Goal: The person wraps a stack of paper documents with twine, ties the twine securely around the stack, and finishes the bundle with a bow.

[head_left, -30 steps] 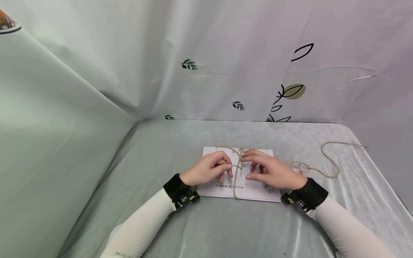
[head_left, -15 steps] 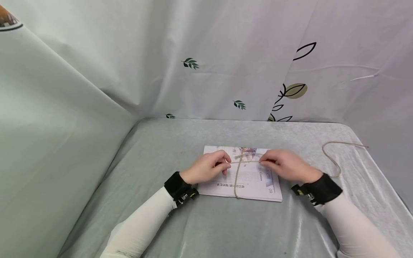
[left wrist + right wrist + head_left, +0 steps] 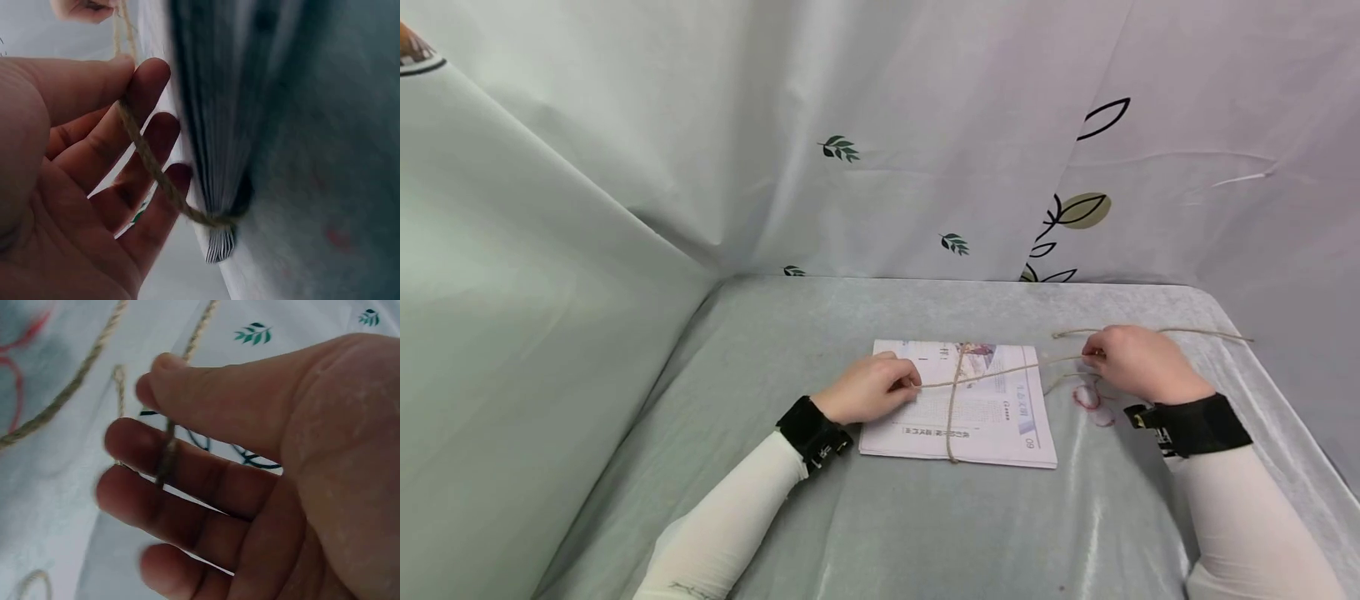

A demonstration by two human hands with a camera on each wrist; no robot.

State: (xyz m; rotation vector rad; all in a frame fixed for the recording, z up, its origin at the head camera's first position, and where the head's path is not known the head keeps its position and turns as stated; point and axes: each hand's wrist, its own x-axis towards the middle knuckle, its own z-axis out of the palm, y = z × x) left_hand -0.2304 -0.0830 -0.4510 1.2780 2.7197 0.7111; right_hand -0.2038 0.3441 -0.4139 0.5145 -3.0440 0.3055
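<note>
A stack of folded newspapers (image 3: 992,442) lies on the cloth, with a strand of twine (image 3: 951,425) running front to back over it. At its left side my left hand (image 3: 868,388) pinches twine between thumb and index finger; in the left wrist view, the twine (image 3: 150,162) hangs from that pinch and bends round the stack's layered edge (image 3: 212,125). Beyond the stack's right edge, my right hand (image 3: 1142,360) pinches another part of the twine (image 3: 201,328) between thumb and index finger. One length stretches across the stack between both hands.
Grey cloth (image 3: 962,533) covers the table, and patterned sheeting (image 3: 887,208) rises behind it. Loose twine (image 3: 1206,332) lies at the back right. A thin red string (image 3: 1093,406) lies in loops just right of the newspapers.
My right hand has gone from above the newspapers out to the right, pinching the twine and drawing it into a longer line. My left hand has shifted slightly left.
</note>
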